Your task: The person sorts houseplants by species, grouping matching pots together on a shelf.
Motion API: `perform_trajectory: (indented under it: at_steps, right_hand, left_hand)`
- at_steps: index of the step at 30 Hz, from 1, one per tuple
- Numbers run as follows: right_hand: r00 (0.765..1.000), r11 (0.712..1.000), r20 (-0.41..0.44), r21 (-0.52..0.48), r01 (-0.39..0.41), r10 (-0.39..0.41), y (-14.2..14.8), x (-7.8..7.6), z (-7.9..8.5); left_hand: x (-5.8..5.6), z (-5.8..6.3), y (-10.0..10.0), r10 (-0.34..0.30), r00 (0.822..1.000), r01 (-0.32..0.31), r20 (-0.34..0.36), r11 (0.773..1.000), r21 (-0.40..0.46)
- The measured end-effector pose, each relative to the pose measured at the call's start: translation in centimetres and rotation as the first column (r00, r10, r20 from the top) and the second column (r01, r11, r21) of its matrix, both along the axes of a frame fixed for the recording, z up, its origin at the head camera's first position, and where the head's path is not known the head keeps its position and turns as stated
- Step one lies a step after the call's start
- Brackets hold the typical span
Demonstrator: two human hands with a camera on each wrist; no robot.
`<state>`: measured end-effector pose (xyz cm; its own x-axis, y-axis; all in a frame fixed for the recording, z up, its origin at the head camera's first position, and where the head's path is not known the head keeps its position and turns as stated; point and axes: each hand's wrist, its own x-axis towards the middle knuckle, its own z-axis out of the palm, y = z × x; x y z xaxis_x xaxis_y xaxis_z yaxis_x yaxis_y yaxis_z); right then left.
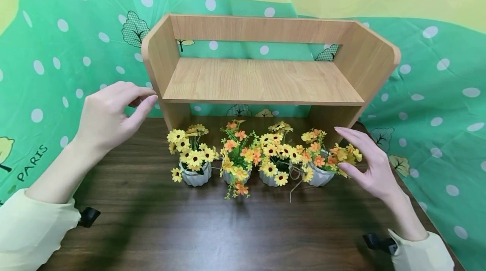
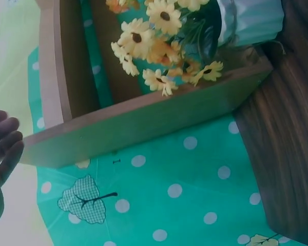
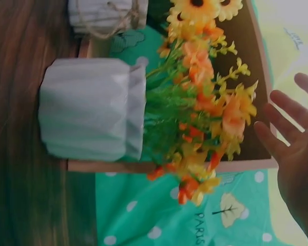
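Observation:
My left hand [image 1: 114,112], holding nothing, hovers by the left side panel of a light wooden shelf [image 1: 262,80]. Its fingertips are close to the panel's front edge and bend loosely toward the thumb. Over on the right, my right hand [image 1: 373,167] is beside the rightmost potted flowers [image 1: 319,160], fingers and thumb spread apart and nothing between them. These orange and yellow blooms stand in a white ribbed pot [image 3: 92,108]. In the left wrist view, yellow daisies [image 2: 138,38] in a white pot [image 2: 251,20] appear near the shelf's side.
Several potted flowers line up before the shelf, including daisies [image 1: 191,155] at left, orange-yellow flowers [image 1: 237,157] and more daisies [image 1: 279,153]. Twine [image 1: 295,174] hangs from one pot. The dark wooden table [image 1: 212,228] meets a green dotted cloth [image 1: 68,72] behind.

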<state>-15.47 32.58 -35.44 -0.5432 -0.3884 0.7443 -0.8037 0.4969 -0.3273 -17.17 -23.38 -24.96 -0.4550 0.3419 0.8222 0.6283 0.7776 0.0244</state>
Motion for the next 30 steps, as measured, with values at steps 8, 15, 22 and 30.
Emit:
perform_trajectory:
  at_steps: [8, 15, 22, 30]
  right_hand:
    - [0.998, 0.998, 0.055, 0.054, 0.041, -0.043, 2.2, -0.2, -0.4]
    - [0.987, 0.991, 0.12, 0.09, 0.095, -0.106, 3.5, -0.1, -0.7]
    - [0.977, 0.988, 0.161, 0.08, 0.129, -0.141, 4.7, -0.5, -1.0]
    - [0.947, 0.982, 0.26, 0.06, 0.181, -0.191, 6.3, -1.3, -2.1]
  left_hand:
    - [-0.6, 1.0, -1.3, 0.12, 0.934, -0.18, 0.336, 0.972, 0.154]
    - [-1.4, 1.7, -2.4, 0.079, 0.818, -0.267, 0.57, 0.93, 0.254]
    - [-2.2, 2.6, -3.0, -0.004, 0.731, -0.262, 0.683, 0.922, 0.286]
    - [-4.0, 4.2, -2.5, -0.209, 0.609, -0.213, 0.765, 0.886, 0.412]
